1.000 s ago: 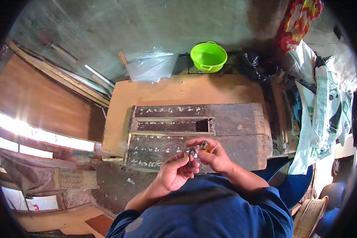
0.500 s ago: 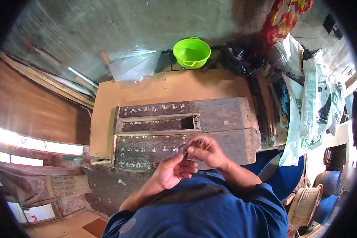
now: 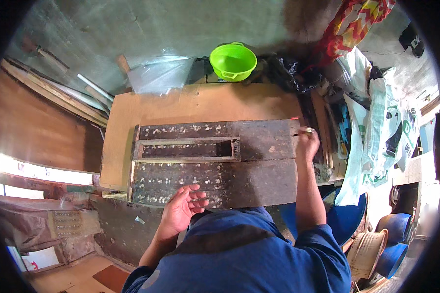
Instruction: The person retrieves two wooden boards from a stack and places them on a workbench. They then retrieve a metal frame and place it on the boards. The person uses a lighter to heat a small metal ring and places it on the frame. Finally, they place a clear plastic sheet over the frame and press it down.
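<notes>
A dark wooden board (image 3: 264,141) lies flat, dotted with pale spots in rows over its left half. A raised narrow wooden frame (image 3: 190,159) is set on it, with a dark square opening at the right end. My left hand (image 3: 179,210) is open above the board's near edge, palm up and fingers loosely bent, with nothing in it. At the board's right edge, my right hand (image 3: 308,144) is closed around a small thin tool (image 3: 309,131) with a dark tip and a brass-coloured end; its kind is unclear. Just beyond that hand lies a small red item (image 3: 294,118).
Beneath the dark board is a larger tan board (image 3: 181,107). Behind it stand a green basin (image 3: 233,61), clear plastic sheeting (image 3: 161,75) and a black plastic bag (image 3: 296,73). White sacks (image 3: 379,127) hang at right, above a blue tub (image 3: 344,215). Wooden planks (image 3: 54,100) lean at left.
My hands have parted from their meeting over the board's near edge. The right has swung right and away with the small tool; the left has moved left and opened, holding nothing.
</notes>
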